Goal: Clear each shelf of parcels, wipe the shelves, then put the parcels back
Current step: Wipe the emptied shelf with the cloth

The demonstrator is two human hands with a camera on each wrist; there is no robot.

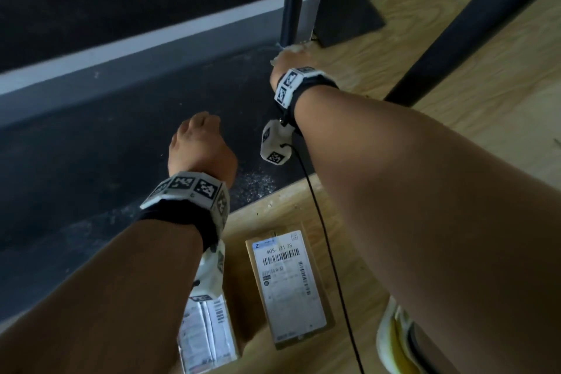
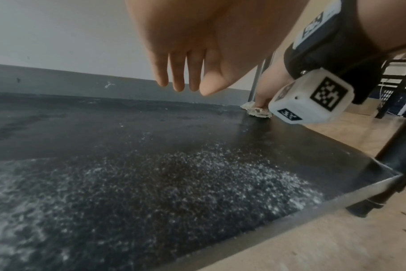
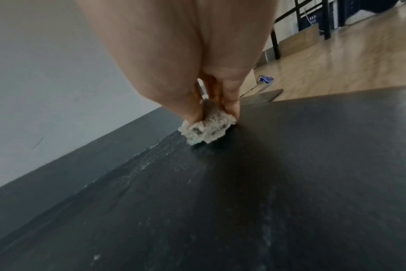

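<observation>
A low black shelf (image 1: 121, 130) (image 2: 127, 165) (image 3: 290, 183) lies bare, with dusty pale specks near its front edge. My right hand (image 1: 283, 65) (image 3: 211, 102) grips a crumpled whitish cloth (image 3: 206, 131) (image 2: 258, 111) (image 1: 299, 47) and presses it on the shelf's far right corner, beside the rear post. My left hand (image 1: 198, 143) (image 2: 186, 73) hovers over the shelf's front part, fingers hanging loosely, holding nothing. Two parcels lie on the wooden floor below my arms: a brown box with a white label (image 1: 291, 288) and a clear-wrapped packet (image 1: 206, 334).
Black shelf posts stand at the rear corner (image 1: 291, 15) and the front right (image 1: 455, 39). A dark flat slab (image 1: 349, 12) lies on the wooden floor (image 1: 485, 85) behind the shelf. A grey skirting and white wall (image 2: 58, 45) run along the back. A yellow-white shoe (image 1: 394, 340) is at lower right.
</observation>
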